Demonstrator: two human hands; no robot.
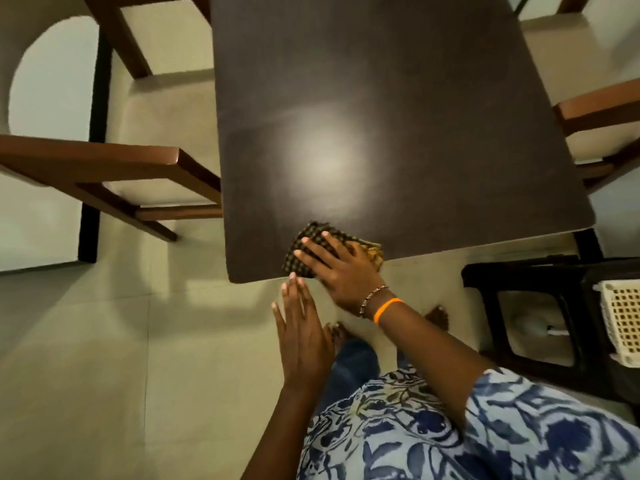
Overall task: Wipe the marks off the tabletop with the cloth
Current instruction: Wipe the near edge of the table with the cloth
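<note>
A dark brown tabletop [398, 98] fills the upper middle of the head view, with a bright light reflection near its centre. A folded checked cloth [313, 235], dark with yellow, lies at the table's near edge. My right hand [341, 268] presses flat on the cloth, fingers spread, an orange band and a bead bracelet on the wrist. My left hand [301, 330] is held flat and open just below the table's near edge, fingertips close to the edge, holding nothing. No marks are plain on the tabletop.
A wooden chair [114, 171] stands at the table's left side and another chair [595, 112] at the right. A black stool [540, 306] with a white perforated basket [620, 320] sits at lower right. Pale floor tiles lie below.
</note>
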